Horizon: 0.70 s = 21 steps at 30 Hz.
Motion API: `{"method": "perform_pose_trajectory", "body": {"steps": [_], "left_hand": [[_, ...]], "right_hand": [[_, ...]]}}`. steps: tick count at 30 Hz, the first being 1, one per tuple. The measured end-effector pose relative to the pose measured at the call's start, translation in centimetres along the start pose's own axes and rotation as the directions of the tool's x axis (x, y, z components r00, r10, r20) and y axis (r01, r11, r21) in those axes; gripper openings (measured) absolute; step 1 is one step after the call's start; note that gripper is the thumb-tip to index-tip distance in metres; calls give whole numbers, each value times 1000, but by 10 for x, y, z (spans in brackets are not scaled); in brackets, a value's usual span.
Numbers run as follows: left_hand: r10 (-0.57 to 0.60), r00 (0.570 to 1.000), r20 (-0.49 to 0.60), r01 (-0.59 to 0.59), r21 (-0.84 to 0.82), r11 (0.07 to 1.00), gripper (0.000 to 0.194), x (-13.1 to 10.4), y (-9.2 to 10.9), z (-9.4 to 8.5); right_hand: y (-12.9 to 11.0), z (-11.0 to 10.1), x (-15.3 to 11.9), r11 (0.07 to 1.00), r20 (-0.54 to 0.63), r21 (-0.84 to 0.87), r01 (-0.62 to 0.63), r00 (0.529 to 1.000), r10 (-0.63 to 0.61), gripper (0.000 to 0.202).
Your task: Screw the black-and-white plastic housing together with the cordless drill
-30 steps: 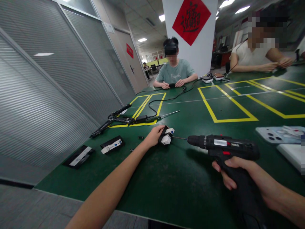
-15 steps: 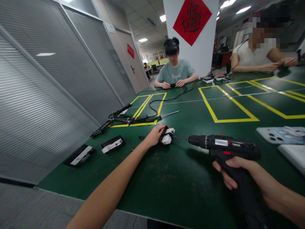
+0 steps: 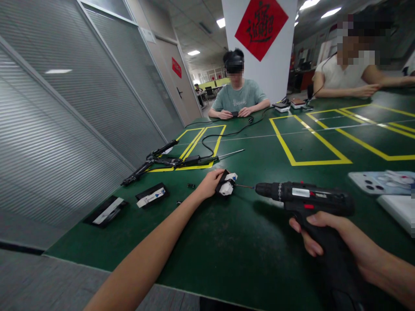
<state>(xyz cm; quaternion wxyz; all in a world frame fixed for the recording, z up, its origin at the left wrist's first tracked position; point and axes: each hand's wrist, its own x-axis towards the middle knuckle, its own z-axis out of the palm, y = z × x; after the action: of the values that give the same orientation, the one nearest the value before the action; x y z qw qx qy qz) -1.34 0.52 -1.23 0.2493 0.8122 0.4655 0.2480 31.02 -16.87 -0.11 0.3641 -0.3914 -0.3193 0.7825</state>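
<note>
My left hand (image 3: pixel 210 183) grips a small black and white part (image 3: pixel 227 185) with a blue spot, holding it at the middle of the green table (image 3: pixel 233 250). My right hand (image 3: pixel 327 233) is wrapped round the handle of a black cordless drill (image 3: pixel 301 194) with red details. The drill lies level, and its long thin bit (image 3: pixel 244 186) reaches left to the white side of the part. Whether the tip sits in a screw is too small to tell. Left of my forearm lie a similar black and white part (image 3: pixel 151 196) and a flat black piece with a white strip (image 3: pixel 108 211).
Black jointed arms (image 3: pixel 152 162) and a soldering-iron-like tool (image 3: pixel 197 161) with a cord lie at the back left. A phone (image 3: pixel 382 183) and a white box (image 3: pixel 398 211) are at the right. Two people (image 3: pixel 240 93) (image 3: pixel 350 77) sit across the table. Small black bits (image 3: pixel 191 185) lie near my wrist.
My hands, the drill and the part hold nearly the same pose. The person at the right has stretched one arm outward to the right.
</note>
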Motion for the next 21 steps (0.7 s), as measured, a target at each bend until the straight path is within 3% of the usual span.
{"method": "perform_pose_trajectory", "body": {"steps": [21], "left_hand": [[18,1000,23,-18,11,1000,38,0,-4,-2]], "right_hand": [[0,-1,-3,1000,14,0,-3,1000,3,35]]}}
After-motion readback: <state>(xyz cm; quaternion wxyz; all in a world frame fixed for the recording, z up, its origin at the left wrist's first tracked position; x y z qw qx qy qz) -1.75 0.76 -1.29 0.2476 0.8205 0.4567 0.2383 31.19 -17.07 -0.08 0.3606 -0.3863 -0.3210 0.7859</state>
